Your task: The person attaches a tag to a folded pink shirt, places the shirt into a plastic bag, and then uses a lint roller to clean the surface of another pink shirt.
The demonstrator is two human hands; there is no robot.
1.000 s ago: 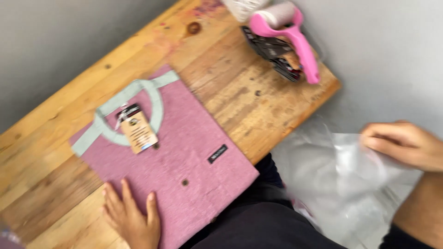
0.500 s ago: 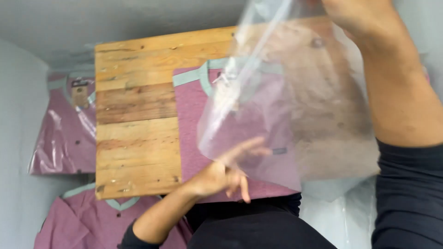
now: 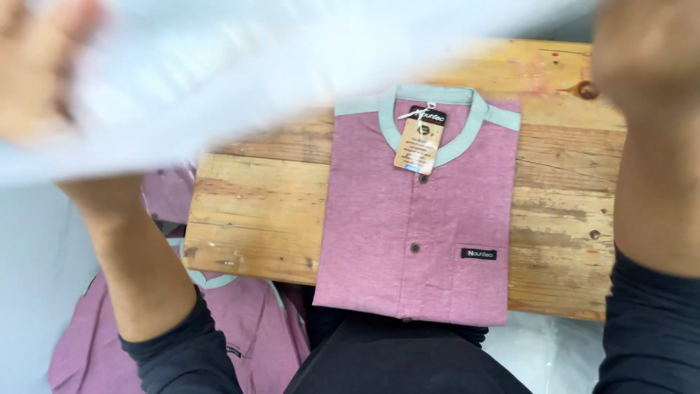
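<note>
Clear plastic bag [image 3: 240, 66] held up in both hands, above the folded pink shirt [image 3: 419, 211].
Left hand [image 3: 36, 66] and right hand [image 3: 645, 51] each pinch a bag edge; the shirt lies flat on the wooden board [image 3: 255, 219]. Opening the bag's mouth looks like the step in hand.

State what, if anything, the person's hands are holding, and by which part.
Both hands hold a clear, thin plastic bag stretched above the wooden table: left hand at its left end, right hand at its right end. The exact finger grip is blurred.
</note>
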